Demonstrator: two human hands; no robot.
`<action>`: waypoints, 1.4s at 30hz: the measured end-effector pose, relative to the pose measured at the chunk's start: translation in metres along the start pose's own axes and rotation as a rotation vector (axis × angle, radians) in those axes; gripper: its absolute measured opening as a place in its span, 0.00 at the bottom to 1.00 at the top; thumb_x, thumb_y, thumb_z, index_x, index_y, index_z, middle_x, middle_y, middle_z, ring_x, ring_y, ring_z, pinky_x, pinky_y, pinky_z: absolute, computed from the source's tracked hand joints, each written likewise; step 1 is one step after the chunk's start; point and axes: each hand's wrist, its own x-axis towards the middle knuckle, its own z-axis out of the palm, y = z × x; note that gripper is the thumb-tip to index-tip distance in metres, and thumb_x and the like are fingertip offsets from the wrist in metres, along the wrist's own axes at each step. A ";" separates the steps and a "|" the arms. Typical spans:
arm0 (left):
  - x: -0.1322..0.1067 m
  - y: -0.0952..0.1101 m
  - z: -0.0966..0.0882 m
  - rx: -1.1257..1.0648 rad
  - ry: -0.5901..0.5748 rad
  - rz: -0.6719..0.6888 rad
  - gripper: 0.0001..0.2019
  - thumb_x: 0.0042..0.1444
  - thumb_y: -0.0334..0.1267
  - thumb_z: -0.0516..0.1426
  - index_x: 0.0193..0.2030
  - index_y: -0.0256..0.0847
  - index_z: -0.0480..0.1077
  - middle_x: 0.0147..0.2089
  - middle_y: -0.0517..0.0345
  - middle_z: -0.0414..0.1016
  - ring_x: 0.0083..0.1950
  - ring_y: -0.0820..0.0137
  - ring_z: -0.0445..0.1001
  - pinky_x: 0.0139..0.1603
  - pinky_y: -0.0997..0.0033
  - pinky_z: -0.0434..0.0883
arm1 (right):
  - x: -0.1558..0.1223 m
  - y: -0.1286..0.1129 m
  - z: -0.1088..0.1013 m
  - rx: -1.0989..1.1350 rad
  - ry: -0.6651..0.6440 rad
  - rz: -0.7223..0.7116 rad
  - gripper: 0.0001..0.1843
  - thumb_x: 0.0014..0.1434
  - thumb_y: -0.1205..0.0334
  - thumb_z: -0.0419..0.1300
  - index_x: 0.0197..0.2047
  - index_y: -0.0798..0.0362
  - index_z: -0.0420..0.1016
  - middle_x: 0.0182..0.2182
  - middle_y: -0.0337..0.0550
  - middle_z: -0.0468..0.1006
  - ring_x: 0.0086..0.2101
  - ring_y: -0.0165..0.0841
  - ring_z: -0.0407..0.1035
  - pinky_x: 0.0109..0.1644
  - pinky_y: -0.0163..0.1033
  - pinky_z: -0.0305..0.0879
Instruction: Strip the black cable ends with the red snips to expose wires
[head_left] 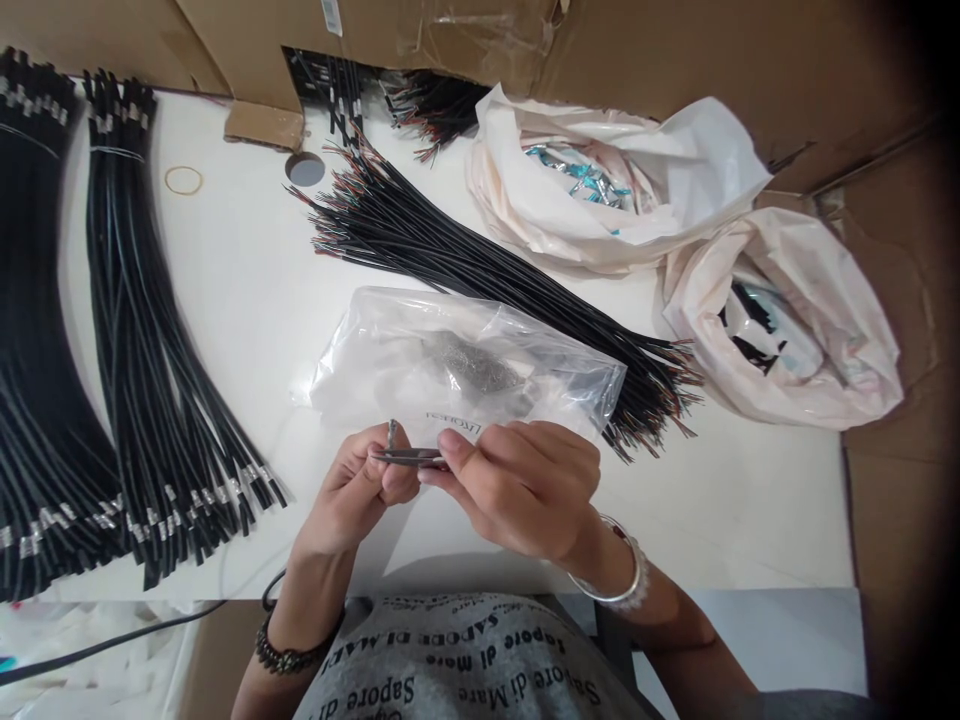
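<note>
Both hands pinch one thin metal piece point(409, 457) just above the near edge of the table point(247, 300). The left hand point(360, 485) closes thumb and fingers on its left end, and the right hand point(517, 485) clamps its right end. At twelve o'clock, touching the fingertips, lies a clear plastic bag point(480, 340) of grey metal bits; its printed label is too crumpled to read. Loose black cables point(465, 260) run behind it from eleven to three o'clock. Tied cable bundles point(150, 330) lie at nine, an upper white bag point(622, 180) at one, and a right white bag point(787, 330) at two. At six, the grey shirt point(480, 670) reads "Sapore di Mare".
</note>
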 end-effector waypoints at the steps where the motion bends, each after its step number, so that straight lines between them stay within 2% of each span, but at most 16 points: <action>1: 0.000 0.000 -0.001 -0.013 -0.022 0.001 0.23 0.63 0.54 0.52 0.22 0.43 0.53 0.17 0.68 0.39 0.18 0.77 0.42 0.16 0.75 0.47 | 0.001 0.000 -0.001 0.005 -0.011 0.003 0.06 0.59 0.65 0.65 0.34 0.52 0.70 0.17 0.29 0.67 0.19 0.24 0.54 0.22 0.35 0.49; 8: -0.001 -0.006 -0.011 -0.063 -0.174 0.052 0.20 0.64 0.50 0.51 0.25 0.43 0.57 0.19 0.66 0.45 0.19 0.76 0.46 0.18 0.74 0.49 | 0.004 -0.001 -0.010 -0.022 -0.073 -0.012 0.09 0.60 0.65 0.65 0.32 0.51 0.67 0.17 0.28 0.66 0.19 0.25 0.53 0.22 0.34 0.49; 14: -0.005 -0.008 -0.016 -0.010 -0.180 0.079 0.18 0.66 0.49 0.49 0.27 0.43 0.60 0.21 0.65 0.49 0.20 0.76 0.46 0.19 0.73 0.48 | 0.006 -0.001 -0.013 -0.047 -0.086 -0.030 0.09 0.60 0.64 0.65 0.32 0.51 0.67 0.16 0.27 0.65 0.18 0.25 0.52 0.22 0.35 0.47; 20: -0.005 -0.011 -0.011 0.083 -0.083 0.074 0.18 0.68 0.48 0.47 0.28 0.42 0.62 0.22 0.65 0.49 0.21 0.76 0.46 0.20 0.74 0.49 | -0.002 0.004 -0.014 -0.015 -0.169 0.018 0.05 0.61 0.64 0.64 0.38 0.53 0.71 0.19 0.30 0.71 0.19 0.25 0.59 0.24 0.35 0.52; 23: -0.002 -0.009 -0.002 0.125 -0.019 0.045 0.18 0.69 0.47 0.45 0.29 0.42 0.60 0.21 0.66 0.48 0.20 0.78 0.44 0.20 0.75 0.49 | -0.004 0.007 -0.014 0.067 -0.239 0.132 0.04 0.63 0.63 0.62 0.38 0.54 0.72 0.21 0.33 0.74 0.20 0.25 0.64 0.25 0.35 0.54; 26: 0.004 0.000 0.009 0.189 0.075 0.012 0.17 0.69 0.44 0.45 0.29 0.41 0.59 0.21 0.67 0.47 0.21 0.78 0.45 0.20 0.76 0.48 | -0.002 0.011 -0.014 0.226 -0.311 0.312 0.06 0.64 0.63 0.61 0.34 0.54 0.70 0.21 0.31 0.73 0.20 0.22 0.63 0.25 0.32 0.55; 28: 0.008 0.006 0.016 0.334 0.151 -0.026 0.17 0.69 0.43 0.47 0.28 0.41 0.59 0.21 0.67 0.49 0.21 0.79 0.47 0.21 0.76 0.49 | 0.000 0.014 -0.012 0.298 -0.390 0.436 0.09 0.64 0.62 0.60 0.32 0.53 0.69 0.20 0.30 0.72 0.18 0.21 0.61 0.24 0.30 0.53; 30: 0.012 0.010 0.021 0.595 0.220 -0.076 0.17 0.68 0.43 0.48 0.28 0.41 0.60 0.19 0.67 0.50 0.20 0.79 0.48 0.21 0.76 0.50 | 0.001 0.017 -0.008 0.249 -0.471 0.538 0.11 0.64 0.59 0.60 0.31 0.52 0.68 0.19 0.29 0.71 0.18 0.21 0.61 0.23 0.31 0.50; 33: 0.017 0.012 0.022 1.011 0.287 -0.109 0.14 0.66 0.40 0.48 0.29 0.41 0.63 0.15 0.69 0.50 0.17 0.79 0.48 0.21 0.76 0.50 | 0.000 0.019 -0.002 -0.024 -0.573 0.643 0.10 0.64 0.56 0.59 0.33 0.52 0.69 0.18 0.31 0.73 0.19 0.26 0.66 0.23 0.33 0.47; 35: 0.016 0.012 0.021 1.148 0.309 -0.085 0.13 0.66 0.39 0.48 0.31 0.41 0.65 0.14 0.70 0.50 0.15 0.80 0.49 0.20 0.76 0.51 | -0.001 0.018 0.001 -0.222 -0.615 0.669 0.10 0.64 0.56 0.60 0.35 0.53 0.70 0.19 0.34 0.74 0.18 0.28 0.67 0.22 0.34 0.44; 37: 0.013 0.013 0.018 1.154 0.342 -0.053 0.12 0.66 0.40 0.48 0.33 0.42 0.66 0.14 0.71 0.51 0.14 0.80 0.51 0.19 0.78 0.51 | -0.002 0.016 0.001 -0.359 -0.636 0.651 0.11 0.61 0.55 0.63 0.35 0.54 0.70 0.17 0.34 0.74 0.16 0.30 0.65 0.20 0.35 0.40; 39: 0.007 0.013 0.013 1.078 0.394 -0.013 0.08 0.67 0.39 0.49 0.39 0.43 0.67 0.15 0.72 0.54 0.14 0.81 0.52 0.18 0.80 0.52 | -0.003 0.014 0.000 -0.407 -0.609 0.607 0.11 0.59 0.56 0.65 0.34 0.55 0.70 0.15 0.34 0.72 0.14 0.30 0.64 0.19 0.35 0.40; 42: -0.004 0.008 0.004 0.799 0.382 0.156 0.03 0.66 0.34 0.51 0.43 0.43 0.66 0.20 0.69 0.60 0.17 0.81 0.54 0.19 0.80 0.54 | -0.005 0.012 -0.001 -0.290 -0.364 0.552 0.11 0.62 0.56 0.62 0.35 0.55 0.69 0.21 0.37 0.78 0.18 0.29 0.70 0.19 0.33 0.50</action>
